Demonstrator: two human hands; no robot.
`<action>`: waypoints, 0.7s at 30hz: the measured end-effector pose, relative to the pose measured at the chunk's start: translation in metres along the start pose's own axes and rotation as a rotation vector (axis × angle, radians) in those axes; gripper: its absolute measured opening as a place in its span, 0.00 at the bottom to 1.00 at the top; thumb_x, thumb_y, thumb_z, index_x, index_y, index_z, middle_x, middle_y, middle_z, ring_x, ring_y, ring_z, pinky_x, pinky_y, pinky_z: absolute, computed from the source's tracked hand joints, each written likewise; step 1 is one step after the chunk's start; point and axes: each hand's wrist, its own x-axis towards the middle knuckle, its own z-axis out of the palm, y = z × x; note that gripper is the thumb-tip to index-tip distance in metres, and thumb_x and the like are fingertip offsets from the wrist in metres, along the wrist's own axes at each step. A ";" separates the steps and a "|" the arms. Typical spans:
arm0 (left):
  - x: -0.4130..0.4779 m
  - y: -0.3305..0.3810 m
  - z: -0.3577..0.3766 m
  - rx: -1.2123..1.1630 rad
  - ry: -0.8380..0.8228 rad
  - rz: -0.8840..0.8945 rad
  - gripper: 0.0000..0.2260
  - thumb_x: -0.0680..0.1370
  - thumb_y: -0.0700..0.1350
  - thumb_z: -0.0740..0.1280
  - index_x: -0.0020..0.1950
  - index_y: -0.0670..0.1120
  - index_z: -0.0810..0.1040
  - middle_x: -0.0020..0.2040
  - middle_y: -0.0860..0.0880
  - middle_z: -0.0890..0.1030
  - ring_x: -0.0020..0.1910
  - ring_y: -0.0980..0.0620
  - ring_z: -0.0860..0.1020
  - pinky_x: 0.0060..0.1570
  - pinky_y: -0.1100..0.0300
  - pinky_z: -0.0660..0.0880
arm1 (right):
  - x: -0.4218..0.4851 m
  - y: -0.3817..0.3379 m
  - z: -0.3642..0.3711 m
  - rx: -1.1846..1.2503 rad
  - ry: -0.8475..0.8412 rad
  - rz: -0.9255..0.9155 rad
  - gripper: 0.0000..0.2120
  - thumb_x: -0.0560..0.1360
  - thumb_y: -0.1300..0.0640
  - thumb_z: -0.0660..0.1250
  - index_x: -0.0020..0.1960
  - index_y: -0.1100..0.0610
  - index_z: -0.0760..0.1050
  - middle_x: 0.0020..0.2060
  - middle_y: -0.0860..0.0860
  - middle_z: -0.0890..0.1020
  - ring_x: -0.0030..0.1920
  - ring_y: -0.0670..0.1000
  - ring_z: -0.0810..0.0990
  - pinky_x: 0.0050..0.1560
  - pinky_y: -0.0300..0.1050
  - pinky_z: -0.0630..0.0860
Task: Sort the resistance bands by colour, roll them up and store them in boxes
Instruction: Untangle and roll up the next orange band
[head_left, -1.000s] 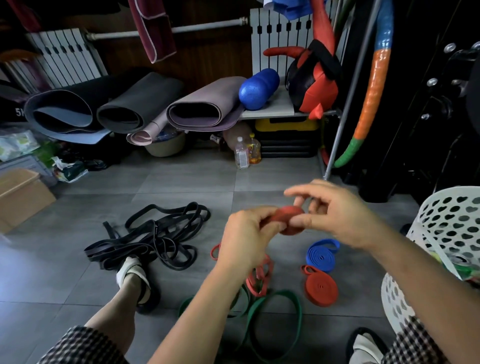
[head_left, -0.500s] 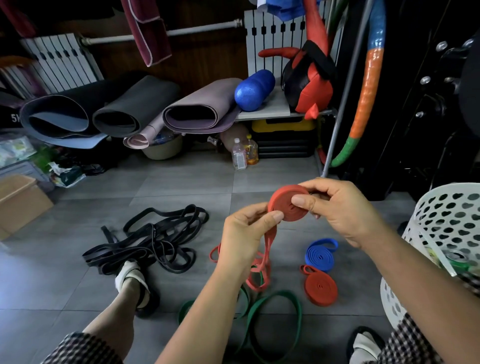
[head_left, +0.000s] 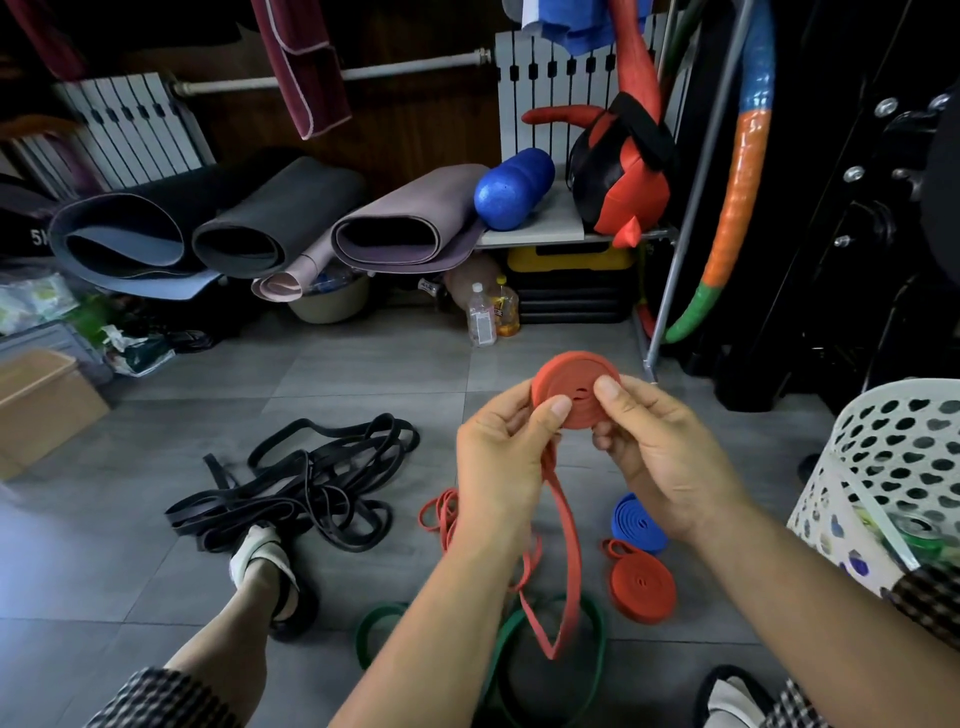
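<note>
Grey floor tiles carry the sorting, with rolled mats along the back wall, a white basket at the right, tangled black bands, loose green bands, and a finished red roll and blue roll. Raised close together, the left hand and right hand both pinch the half-wound red coil, whose loose tail hangs over the green bands. If either thumb eases, the springy coil could well unwind, or the tail may snag below.

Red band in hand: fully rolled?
Partly rolled. The red band is a coil pinched by left hand and right hand, with a long loop hanging loose.
</note>
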 end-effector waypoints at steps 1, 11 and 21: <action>0.003 0.001 -0.005 0.091 -0.017 0.031 0.11 0.74 0.35 0.68 0.44 0.52 0.81 0.34 0.57 0.83 0.33 0.62 0.77 0.38 0.70 0.74 | 0.001 -0.005 -0.005 -0.170 -0.024 -0.006 0.05 0.73 0.62 0.65 0.47 0.57 0.77 0.32 0.48 0.79 0.28 0.41 0.72 0.29 0.31 0.70; 0.010 0.003 -0.016 0.456 -0.230 0.018 0.12 0.73 0.36 0.69 0.51 0.51 0.73 0.40 0.54 0.83 0.37 0.61 0.80 0.42 0.68 0.75 | 0.010 -0.034 -0.022 -1.163 -0.276 -0.329 0.12 0.64 0.49 0.73 0.43 0.55 0.82 0.36 0.52 0.81 0.39 0.53 0.79 0.44 0.55 0.75; 0.003 -0.001 -0.017 0.145 -0.134 0.067 0.09 0.74 0.33 0.66 0.45 0.47 0.81 0.29 0.53 0.79 0.31 0.59 0.76 0.36 0.67 0.74 | 0.010 -0.037 -0.013 -0.512 -0.165 -0.204 0.03 0.60 0.54 0.71 0.34 0.49 0.82 0.26 0.46 0.79 0.26 0.42 0.70 0.27 0.32 0.67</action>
